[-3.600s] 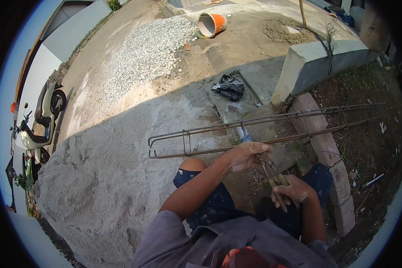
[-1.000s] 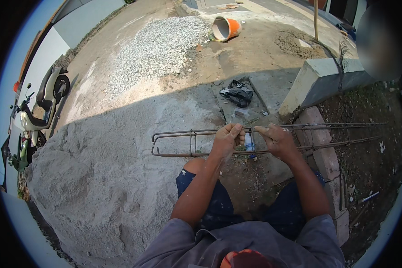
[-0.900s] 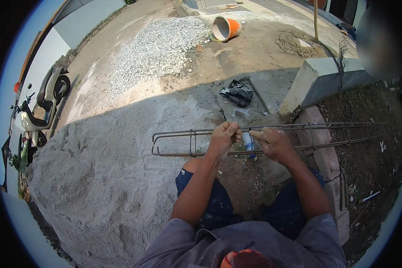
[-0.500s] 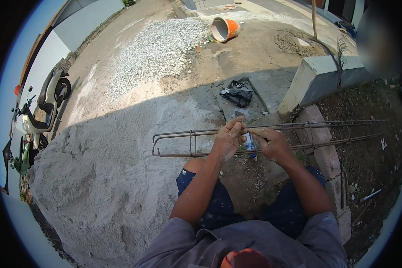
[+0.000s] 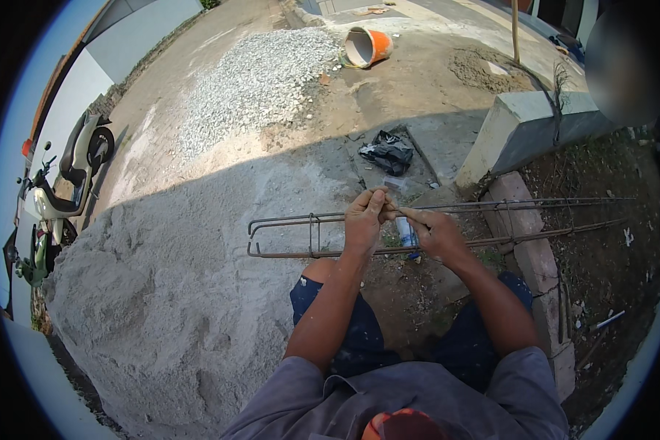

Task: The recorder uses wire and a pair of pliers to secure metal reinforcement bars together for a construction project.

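Head view, one entry: steel bar frame (image 5: 282, 255), long and narrow, lying crosswise before my knees. Its hooked end is at my left, over the grey sand heap (image 5: 147, 293); its other length crosses the pinkish block edging (image 5: 528, 235) and runs out above dark soil at my right.

Grip, left: my left hand (image 5: 363, 222), at the upper bars, fingers curled, thumb drawn in toward the forefinger; narrow. Grip, right: my right hand (image 5: 440, 233), just beside it, forefinger reaching to the left fingertips, thumb close under; narrow also. Whether a thin piece is pinched between them, I cannot tell; the fingertips cover the spot.

Handling notes, by my judgement: the left pinch should stay firm and steady against the upper bars while the right does the finer finger work. Short, small movements suit this spot; a hard tug could rock the frame, as its left end seems to lie over loose sand. Both wrists low, forearms clear of the lower bar.

Condition: slender bars, dark grey to rusty brown, ends bent into short hooks at the left. Rectangular loops join upper and lower bars at intervals; one stands left of my hands (image 5: 314, 235), others toward the right. Between the bars, below my hands: a blue and white item (image 5: 405, 232), kind unclear.
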The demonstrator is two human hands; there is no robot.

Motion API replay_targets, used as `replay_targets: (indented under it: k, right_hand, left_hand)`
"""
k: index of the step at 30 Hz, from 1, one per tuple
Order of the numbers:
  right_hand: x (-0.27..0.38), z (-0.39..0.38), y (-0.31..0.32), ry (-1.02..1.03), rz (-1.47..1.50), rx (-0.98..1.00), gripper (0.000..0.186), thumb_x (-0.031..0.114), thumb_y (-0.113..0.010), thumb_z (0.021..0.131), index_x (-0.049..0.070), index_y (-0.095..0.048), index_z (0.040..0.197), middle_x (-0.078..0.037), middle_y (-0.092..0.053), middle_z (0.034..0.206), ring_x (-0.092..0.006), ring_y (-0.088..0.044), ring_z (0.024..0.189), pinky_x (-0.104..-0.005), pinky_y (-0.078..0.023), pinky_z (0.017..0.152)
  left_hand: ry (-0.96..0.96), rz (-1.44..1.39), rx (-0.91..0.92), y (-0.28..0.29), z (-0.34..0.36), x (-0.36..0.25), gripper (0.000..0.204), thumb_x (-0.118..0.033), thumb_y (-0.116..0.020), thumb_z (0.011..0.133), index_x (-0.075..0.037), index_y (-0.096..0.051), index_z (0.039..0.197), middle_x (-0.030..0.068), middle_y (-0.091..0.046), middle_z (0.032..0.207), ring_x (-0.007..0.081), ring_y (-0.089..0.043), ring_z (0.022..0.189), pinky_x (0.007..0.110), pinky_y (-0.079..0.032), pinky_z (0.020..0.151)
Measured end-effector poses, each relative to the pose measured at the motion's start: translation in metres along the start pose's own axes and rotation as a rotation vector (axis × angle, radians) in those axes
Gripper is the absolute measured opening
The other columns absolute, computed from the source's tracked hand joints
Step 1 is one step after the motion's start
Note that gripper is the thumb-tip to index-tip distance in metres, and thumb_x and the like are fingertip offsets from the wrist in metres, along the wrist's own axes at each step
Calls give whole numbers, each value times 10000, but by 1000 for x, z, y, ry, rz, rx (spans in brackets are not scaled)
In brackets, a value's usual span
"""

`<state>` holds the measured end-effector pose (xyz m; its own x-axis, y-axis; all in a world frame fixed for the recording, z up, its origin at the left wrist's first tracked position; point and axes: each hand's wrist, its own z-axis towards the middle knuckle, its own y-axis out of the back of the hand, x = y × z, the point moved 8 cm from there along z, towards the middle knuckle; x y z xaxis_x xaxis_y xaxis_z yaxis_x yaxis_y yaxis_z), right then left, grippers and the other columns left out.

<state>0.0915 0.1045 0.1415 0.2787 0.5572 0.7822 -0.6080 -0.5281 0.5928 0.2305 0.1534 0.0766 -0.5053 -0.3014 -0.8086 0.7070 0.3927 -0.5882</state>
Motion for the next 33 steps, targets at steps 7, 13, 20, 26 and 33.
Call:
replay_targets:
  k: [7,13,20,26,33]
  right_hand:
    - [-7,-7,-4,-58,16,81,277,82,-560,884,55,-658,1142,-217,-658,1020,-310,-672,924,-333,-503,808]
    - [-35,-11,61,-61,-13,-277,300,87,-555,882,44,-648,1164,-206,-683,1013,-267,-685,920,-319,-497,809]
    - [-55,-11,82,-261,-170,-101,335,128,-549,832,28,-665,1131,-218,-686,995,-269,-682,918,-310,-491,842]
    - [-65,-34,60,-342,-221,105,372,89,-508,765,10,-675,1088,-250,-667,966,-323,-676,899,-345,-501,824]
    - [-106,-18,13,-388,-170,54,322,115,-517,760,32,-701,1009,-240,-666,885,-348,-668,811,-382,-506,764]
  left_hand:
    - [19,-15,-8,9,2,-6,347,-238,-603,940,31,-575,1156,52,-623,873,136,-620,786,244,-536,649]
    - [188,325,-17,5,15,1,420,-302,-595,943,30,-580,1200,68,-643,917,146,-629,811,259,-533,703]
    - [8,1368,358,-16,56,29,322,-184,-627,851,-41,-652,1138,166,-680,1038,277,-654,946,364,-496,824]
    - [-50,1529,419,-16,52,55,305,-180,-655,807,-61,-681,1086,156,-680,1048,348,-636,971,397,-486,844]
    - [113,1338,514,-11,65,62,281,-210,-681,796,-42,-706,1019,141,-710,891,233,-669,817,340,-501,758]
